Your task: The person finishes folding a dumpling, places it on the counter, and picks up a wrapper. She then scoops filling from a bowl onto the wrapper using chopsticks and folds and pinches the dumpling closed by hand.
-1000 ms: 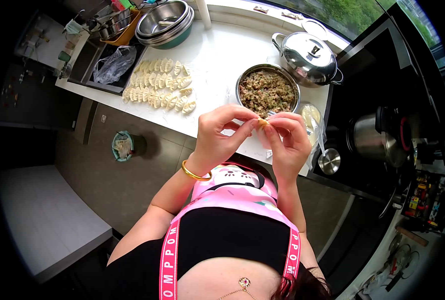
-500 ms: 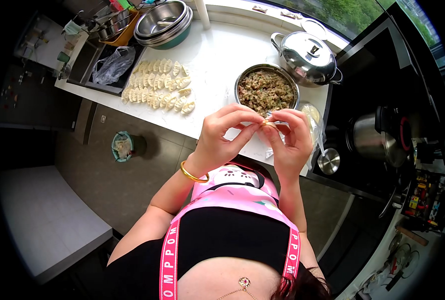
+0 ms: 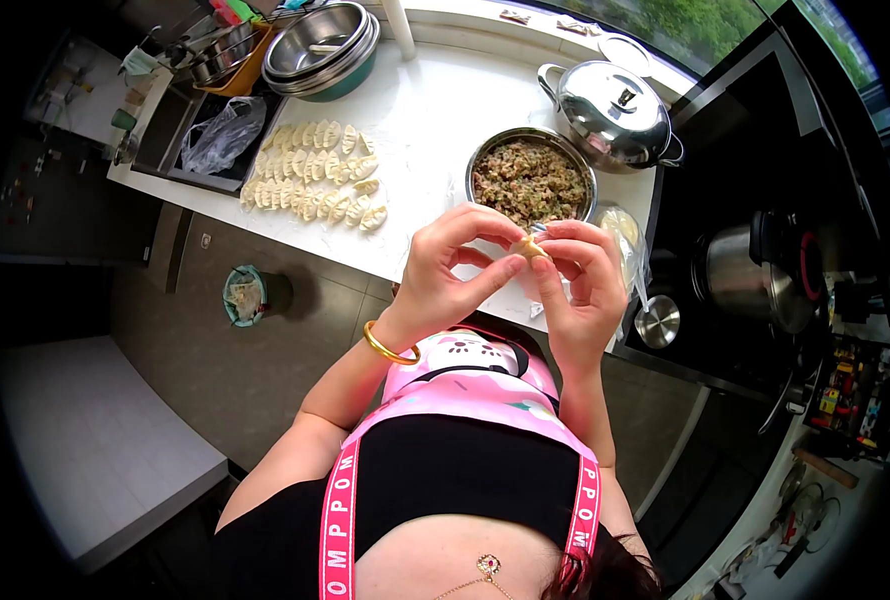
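Observation:
Between the fingertips of both hands is a small pale dumpling point(image 3: 531, 247), mostly covered by the fingers. My left hand point(image 3: 455, 262) pinches its left side with thumb and forefinger; a gold bangle circles that wrist. On the other side my right hand point(image 3: 582, 275) is closed on it too, with something thin and blue by the fingers. Just beyond the hands stands a steel bowl point(image 3: 472, 190) of chopped filling point(image 3: 530, 180). Several pleated dumplings point(image 3: 315, 165) lie in rows on the white counter point(image 3: 425, 110), to the left.
A lidded steel pot point(image 3: 620, 115) stands behind the bowl. A plastic bag point(image 3: 622, 235) with pale rounds lies right, by the black cooktop point(image 3: 685, 270) with another pot point(image 3: 750, 270). Stacked basins point(image 3: 320, 50) and a sink point(image 3: 170, 125) are at left; a bin point(image 3: 255, 295) is below.
The fingers have shifted slightly around the dumpling, and more of it shows between the thumbs. The rest of the scene stays the same apart from a slight camera shift.

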A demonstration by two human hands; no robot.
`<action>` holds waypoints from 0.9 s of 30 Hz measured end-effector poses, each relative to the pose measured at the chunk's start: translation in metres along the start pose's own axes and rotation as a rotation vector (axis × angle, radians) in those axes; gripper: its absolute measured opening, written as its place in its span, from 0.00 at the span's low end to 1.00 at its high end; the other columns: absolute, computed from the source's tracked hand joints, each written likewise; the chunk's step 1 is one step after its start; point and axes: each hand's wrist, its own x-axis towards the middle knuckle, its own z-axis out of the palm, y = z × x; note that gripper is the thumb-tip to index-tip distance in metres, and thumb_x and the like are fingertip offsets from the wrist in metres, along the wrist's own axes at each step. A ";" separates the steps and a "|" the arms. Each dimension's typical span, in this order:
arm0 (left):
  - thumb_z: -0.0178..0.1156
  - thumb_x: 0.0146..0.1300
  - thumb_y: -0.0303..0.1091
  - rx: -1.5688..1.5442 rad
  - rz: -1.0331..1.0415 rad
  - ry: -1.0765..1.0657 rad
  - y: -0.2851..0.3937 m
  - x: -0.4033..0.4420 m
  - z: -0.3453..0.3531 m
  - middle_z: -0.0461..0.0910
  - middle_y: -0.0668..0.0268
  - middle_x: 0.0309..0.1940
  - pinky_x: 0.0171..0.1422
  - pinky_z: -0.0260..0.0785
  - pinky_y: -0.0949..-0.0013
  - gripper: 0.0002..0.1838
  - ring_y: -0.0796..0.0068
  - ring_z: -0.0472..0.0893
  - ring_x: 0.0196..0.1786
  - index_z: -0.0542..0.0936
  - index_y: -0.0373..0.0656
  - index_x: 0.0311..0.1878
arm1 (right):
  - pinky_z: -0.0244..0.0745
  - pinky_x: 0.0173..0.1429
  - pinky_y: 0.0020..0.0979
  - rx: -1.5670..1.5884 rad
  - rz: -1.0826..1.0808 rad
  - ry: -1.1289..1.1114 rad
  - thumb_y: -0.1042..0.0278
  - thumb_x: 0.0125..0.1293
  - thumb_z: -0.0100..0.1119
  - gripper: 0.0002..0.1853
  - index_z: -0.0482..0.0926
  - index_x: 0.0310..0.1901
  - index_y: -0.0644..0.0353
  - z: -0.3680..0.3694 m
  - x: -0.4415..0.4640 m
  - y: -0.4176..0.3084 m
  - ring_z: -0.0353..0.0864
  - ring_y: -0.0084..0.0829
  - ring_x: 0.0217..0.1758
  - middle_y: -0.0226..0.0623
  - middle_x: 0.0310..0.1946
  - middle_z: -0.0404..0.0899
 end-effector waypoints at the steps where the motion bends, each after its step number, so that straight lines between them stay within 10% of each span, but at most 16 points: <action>1: 0.66 0.57 0.20 0.037 0.008 -0.029 0.000 0.001 0.000 0.80 0.63 0.43 0.43 0.81 0.74 0.11 0.75 0.83 0.46 0.81 0.37 0.45 | 0.83 0.48 0.27 -0.001 0.001 0.002 0.81 0.60 0.66 0.07 0.80 0.40 0.69 0.000 0.000 0.000 0.82 0.30 0.47 0.42 0.46 0.76; 27: 0.66 0.57 0.18 0.184 0.240 0.082 -0.006 0.007 0.015 0.82 0.60 0.39 0.38 0.82 0.76 0.07 0.75 0.84 0.40 0.83 0.36 0.39 | 0.83 0.47 0.29 -0.186 -0.040 -0.020 0.81 0.61 0.63 0.17 0.74 0.52 0.68 -0.005 -0.005 -0.003 0.82 0.33 0.49 0.45 0.49 0.77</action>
